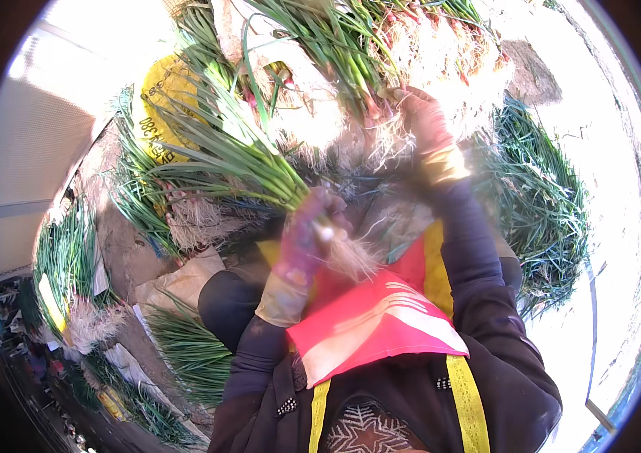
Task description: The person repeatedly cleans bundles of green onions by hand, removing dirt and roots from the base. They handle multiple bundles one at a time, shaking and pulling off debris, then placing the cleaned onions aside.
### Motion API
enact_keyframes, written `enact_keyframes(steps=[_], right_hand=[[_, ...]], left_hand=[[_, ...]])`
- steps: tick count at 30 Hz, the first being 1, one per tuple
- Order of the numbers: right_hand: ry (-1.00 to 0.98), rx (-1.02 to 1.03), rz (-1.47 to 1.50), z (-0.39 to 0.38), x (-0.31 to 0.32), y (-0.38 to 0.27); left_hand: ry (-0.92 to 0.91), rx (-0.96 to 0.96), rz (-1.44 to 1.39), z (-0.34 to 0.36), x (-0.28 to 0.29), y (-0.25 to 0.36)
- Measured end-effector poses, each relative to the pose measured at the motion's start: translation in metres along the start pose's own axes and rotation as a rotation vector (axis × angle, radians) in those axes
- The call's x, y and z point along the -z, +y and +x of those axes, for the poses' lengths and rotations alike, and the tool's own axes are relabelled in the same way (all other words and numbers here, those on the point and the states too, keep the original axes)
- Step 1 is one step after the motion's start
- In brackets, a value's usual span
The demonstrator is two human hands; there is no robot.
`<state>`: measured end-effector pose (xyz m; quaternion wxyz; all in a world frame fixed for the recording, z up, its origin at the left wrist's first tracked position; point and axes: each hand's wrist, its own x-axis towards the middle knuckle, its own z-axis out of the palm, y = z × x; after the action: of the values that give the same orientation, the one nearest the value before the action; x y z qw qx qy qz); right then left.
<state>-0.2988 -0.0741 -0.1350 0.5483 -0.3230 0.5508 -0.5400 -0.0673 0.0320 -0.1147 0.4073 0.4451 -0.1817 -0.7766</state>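
My left hand (309, 234), in a stained glove, is wrapped round a bunch of spring onions (260, 170) just above the bulbs. Their green leaves fan out to the upper left, and the pale roots (354, 257) hang over the red apron (381, 309). Farther forward, my right hand (422, 124), gloved and washed out by sunlight, reaches to the near edge of a pile of spring onions (335, 49). Its fingertips are closed at the reddish bulb end of a stalk there. Tangled roots beneath those fingers partly blur in the glare.
A yellow printed sack (169, 109) lies among bundles on the left. More rooted bundles (67, 264) lie farther left. Loose green leaves (543, 208) are heaped at the right, and another leafy bundle (192, 351) lies beside my left knee.
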Motion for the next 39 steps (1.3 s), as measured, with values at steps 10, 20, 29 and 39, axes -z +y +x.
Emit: enact_keyframes(steps=[10, 20, 29, 39], right_hand=[[-0.168, 0.397, -1.022, -0.084, -0.028, -0.007], [-0.553, 0.08, -0.684, -0.116, -0.029, -0.006], [-0.677, -0.072, -0.328, -0.093, -0.055, 0.029], [-0.517, -0.071, -1.494, -0.077, 0.015, 0.067]], left_hand=[[0.034, -0.015, 0.071, 0.013, -0.004, -0.008], [-0.26, -0.322, 0.934, 0.026, 0.027, -0.012], [-0.42, -0.148, 0.154, 0.024, 0.039, -0.024], [-0.306, -0.229, 0.197, 0.012, 0.028, -0.004]])
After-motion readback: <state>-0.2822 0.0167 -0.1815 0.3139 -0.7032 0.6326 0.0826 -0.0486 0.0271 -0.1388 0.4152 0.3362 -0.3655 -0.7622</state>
